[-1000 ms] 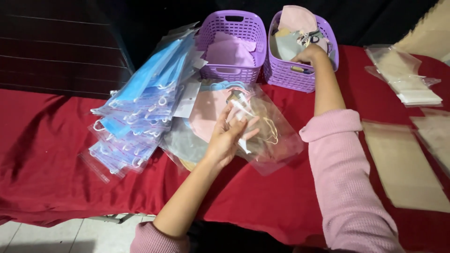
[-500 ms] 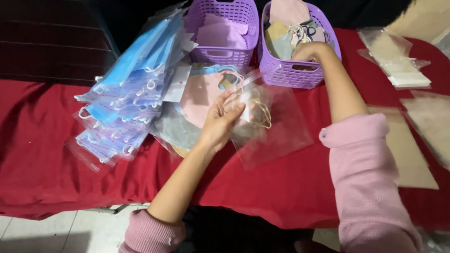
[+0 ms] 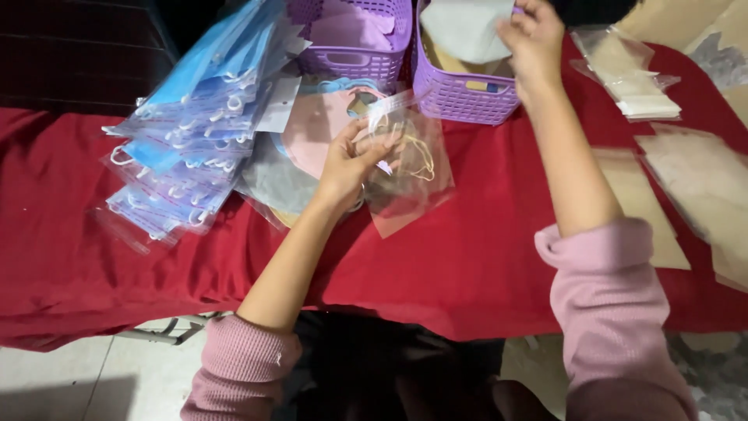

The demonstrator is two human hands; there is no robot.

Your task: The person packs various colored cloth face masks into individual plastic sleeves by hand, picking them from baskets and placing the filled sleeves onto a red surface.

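My left hand holds a clear plastic bag by its top edge over the red tablecloth; a thin cord shows through the bag. My right hand reaches into the right purple basket and pinches a grey face mask above it. A second purple basket with pink masks stands to its left. Pink and grey masks lie under the left hand.
A fanned stack of bagged blue masks covers the table's left. Clear packets with pale contents lie at the right rear, and flat beige bags along the right side. Below the near table edge is pale floor.
My right hand has lifted a grey mask up out of the right basket. The left hand keeps hold of the clear bag in about the same spot. The view has tilted down.
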